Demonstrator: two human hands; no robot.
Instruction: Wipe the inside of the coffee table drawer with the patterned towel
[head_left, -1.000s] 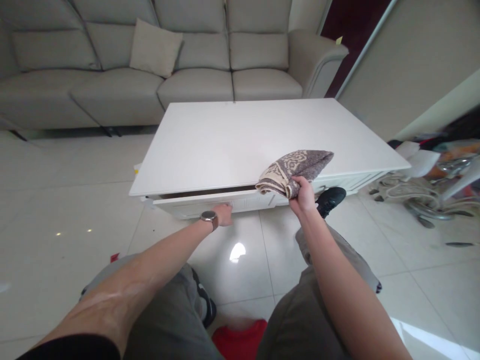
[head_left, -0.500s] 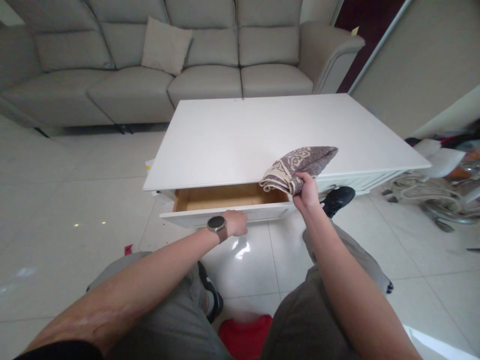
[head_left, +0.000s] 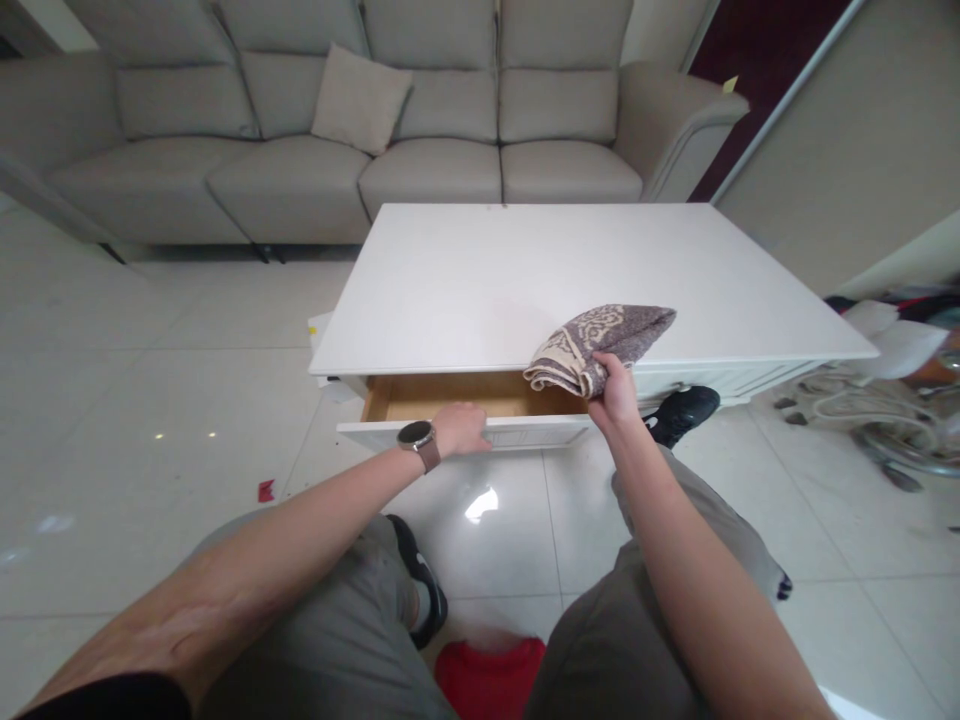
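Note:
My right hand [head_left: 618, 392] is closed around a folded cloth [head_left: 592, 342], purple-brown with cream patterns. It holds the cloth above the front edge of the white coffee table [head_left: 517, 270], over the right end of a pulled-out drawer [head_left: 379, 432]. My left hand [head_left: 460, 428], below a wristwatch, is at the top edge of the drawer front. Its thumb and fingers are apart, though some fingers are hard to make out. Bare wooden boards show inside the drawer; the cloth and right hand hide its right end.
Behind the table stands a grey sofa [head_left: 427, 180] with a cushion [head_left: 361, 98]. Red fabric [head_left: 491, 680] lies on the floor between my legs. A red scrap [head_left: 266, 491] is at the left. Coiled hoses or cords [head_left: 847, 395] and other clutter sit at the right.
My left hand has risen from the outer face of the drawer front to its top edge. The cloth stays in my right hand, nearly unmoved. The view has shifted slightly.

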